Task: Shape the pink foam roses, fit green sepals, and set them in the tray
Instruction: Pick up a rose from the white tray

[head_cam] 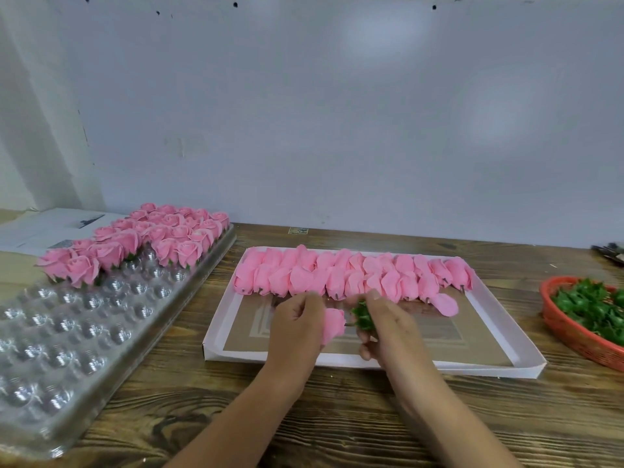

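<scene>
Wooden tabletop (pixel 337 417) carries a shallow pink cardboard box (pixel 499 332), above whose front edge the left hand (pixel 297 329) grips a pink foam rosebud (pixel 332 324) lying sideways, stem end pointing right at the green plastic sepal (pixel 363 317) pinched by the right hand (pixel 388 325).

We see bright, even light, with soft glare patches on the wall (pixel 388 32). Edges bow from the wide lens. The hands look slightly blurred.
</scene>
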`<action>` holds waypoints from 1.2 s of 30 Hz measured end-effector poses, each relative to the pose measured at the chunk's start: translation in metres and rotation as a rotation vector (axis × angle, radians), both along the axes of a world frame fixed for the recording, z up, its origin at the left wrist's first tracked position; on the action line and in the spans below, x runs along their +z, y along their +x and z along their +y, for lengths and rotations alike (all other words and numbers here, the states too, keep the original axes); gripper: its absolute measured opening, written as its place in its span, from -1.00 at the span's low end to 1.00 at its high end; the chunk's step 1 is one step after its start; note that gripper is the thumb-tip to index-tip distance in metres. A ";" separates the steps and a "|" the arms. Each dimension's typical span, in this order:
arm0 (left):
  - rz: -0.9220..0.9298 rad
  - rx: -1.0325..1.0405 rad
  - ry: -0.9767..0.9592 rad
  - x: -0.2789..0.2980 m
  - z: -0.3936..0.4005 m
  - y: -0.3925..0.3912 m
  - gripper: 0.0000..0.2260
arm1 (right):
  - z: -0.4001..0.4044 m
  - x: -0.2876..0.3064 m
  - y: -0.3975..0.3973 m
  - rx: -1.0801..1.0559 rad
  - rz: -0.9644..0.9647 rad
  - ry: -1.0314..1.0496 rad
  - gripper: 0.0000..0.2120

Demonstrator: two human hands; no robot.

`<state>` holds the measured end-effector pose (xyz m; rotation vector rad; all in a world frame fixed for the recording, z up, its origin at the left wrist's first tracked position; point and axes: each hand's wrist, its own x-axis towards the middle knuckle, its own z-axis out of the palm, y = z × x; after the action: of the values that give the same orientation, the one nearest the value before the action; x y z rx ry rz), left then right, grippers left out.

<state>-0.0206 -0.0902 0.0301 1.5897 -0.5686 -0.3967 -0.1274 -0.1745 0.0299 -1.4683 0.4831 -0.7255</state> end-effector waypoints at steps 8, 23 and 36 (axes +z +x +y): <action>0.004 0.051 -0.029 0.002 0.001 -0.002 -0.57 | 0.016 -0.003 0.002 -0.117 0.023 -0.403 -0.65; 0.035 0.001 -0.065 -0.005 0.000 -0.002 -0.56 | 0.025 -0.012 -0.002 0.053 0.150 -0.506 -0.66; 0.371 -0.047 -0.051 0.009 0.005 -0.001 -0.58 | 0.021 -0.014 -0.004 -0.040 -0.025 -0.447 -0.70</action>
<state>-0.0213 -0.0849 0.0386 1.4101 -0.3280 -0.6900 -0.1311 -0.1538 0.0163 -1.8665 0.3431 -0.9227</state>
